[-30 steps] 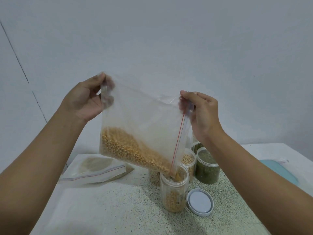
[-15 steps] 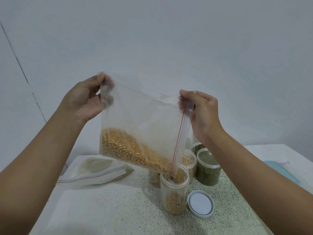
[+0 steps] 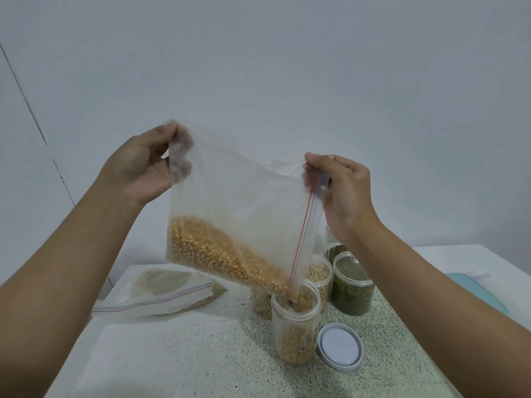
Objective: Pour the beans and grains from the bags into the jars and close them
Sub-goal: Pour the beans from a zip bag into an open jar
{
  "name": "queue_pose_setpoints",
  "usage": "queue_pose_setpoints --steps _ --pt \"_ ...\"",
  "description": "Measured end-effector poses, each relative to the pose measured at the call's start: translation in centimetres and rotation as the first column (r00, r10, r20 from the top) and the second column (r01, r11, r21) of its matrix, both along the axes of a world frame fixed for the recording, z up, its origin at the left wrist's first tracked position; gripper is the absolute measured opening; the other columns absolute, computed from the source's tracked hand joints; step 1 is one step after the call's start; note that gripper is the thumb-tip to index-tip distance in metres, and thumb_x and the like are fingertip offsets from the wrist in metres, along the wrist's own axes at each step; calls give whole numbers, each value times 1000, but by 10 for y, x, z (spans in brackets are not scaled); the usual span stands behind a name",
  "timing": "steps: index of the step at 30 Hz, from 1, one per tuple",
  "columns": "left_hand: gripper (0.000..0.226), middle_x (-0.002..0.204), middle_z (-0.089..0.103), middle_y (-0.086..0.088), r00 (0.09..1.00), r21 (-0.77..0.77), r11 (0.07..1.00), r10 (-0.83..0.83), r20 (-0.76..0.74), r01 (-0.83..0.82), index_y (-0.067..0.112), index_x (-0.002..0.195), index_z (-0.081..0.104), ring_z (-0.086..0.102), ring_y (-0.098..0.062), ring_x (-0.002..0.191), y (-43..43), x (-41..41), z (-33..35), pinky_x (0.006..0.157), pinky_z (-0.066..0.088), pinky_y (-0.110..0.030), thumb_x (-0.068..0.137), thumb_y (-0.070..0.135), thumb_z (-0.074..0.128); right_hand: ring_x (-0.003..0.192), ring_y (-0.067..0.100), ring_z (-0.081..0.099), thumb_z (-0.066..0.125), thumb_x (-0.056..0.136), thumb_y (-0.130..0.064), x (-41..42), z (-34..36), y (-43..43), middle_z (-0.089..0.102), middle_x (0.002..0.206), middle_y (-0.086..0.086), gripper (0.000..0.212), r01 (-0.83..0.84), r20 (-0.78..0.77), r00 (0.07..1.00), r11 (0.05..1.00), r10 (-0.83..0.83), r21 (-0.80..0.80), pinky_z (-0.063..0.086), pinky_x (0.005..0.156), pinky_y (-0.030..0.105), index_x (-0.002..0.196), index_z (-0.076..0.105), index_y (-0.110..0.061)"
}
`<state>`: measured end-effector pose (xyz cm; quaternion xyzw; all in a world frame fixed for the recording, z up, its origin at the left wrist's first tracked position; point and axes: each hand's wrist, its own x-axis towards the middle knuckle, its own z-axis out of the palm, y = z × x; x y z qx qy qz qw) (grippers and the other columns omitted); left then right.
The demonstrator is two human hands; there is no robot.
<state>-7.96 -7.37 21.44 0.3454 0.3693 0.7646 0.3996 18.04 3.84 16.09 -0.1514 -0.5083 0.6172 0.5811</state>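
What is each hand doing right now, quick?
Left hand: pinches the top corner of the bag of yellow grains.
Right hand: pinches the same bag's zip edge.

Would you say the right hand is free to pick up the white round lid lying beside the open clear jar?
Probably not yet: the right hand pinches the clear plastic zip bag mid-pour, though nothing covers the white round lid.

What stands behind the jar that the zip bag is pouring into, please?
A jar of pale beans stands right behind the open jar, with a jar of green grains to its right. The zip bag partly covers another jar further left, so its contents are unclear.
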Motion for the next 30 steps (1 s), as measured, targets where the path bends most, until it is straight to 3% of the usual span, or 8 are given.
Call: queue_pose_setpoints --steps 12,17,21,26,30 --pt "11 85 67 11 1000 3 1000 -4 2 4 20 77 71 70 -7 88 -1 -1 1 72 32 -27 86 14 69 62 19 57 72 89 -1 -3 -3 1 64 67 8 18 5 -19 1000 1000 -5 -9 45 63 31 71 68 1" --pt "17 84 66 10 1000 -7 1000 10 3 -10 19 75 73 70 -8 87 -1 0 2 73 35 -28 91 13 67 60 19 56 72 89 -1 -1 -3 -1 64 67 8 19 17 -17 1000 1000 -16 7 45 61 30 71 68 2" --pt "5 85 67 10 1000 4 1000 8 8 -8 19 83 70 70 -9 88 0 0 3 75 33 -28 85 14 70 62 18 57 72 89 -1 0 -2 -2 64 67 7 18 17 -19 1000 1000 -17 7 45 64 31 72 67 2" --pt "15 81 65 10 1000 -2 1000 -2 5 2 18 71 74 70 -9 89 -1 3 7 78 33 -29 84 13 71 63 19 57 72 89 -1 2 -2 -3 64 68 8 18 21 -21 1000 1000 -20 4 45 63 30 72 67 3" --pt "13 81 66 9 1000 -13 1000 4 -4 -4 18 77 73 70 -9 87 -2 6 9 75 35 -28 87 12 69 63 18 57 72 89 -1 3 -2 -3 63 68 8 15 31 -33 999 999 -31 -14 46 63 29 76 66 4"
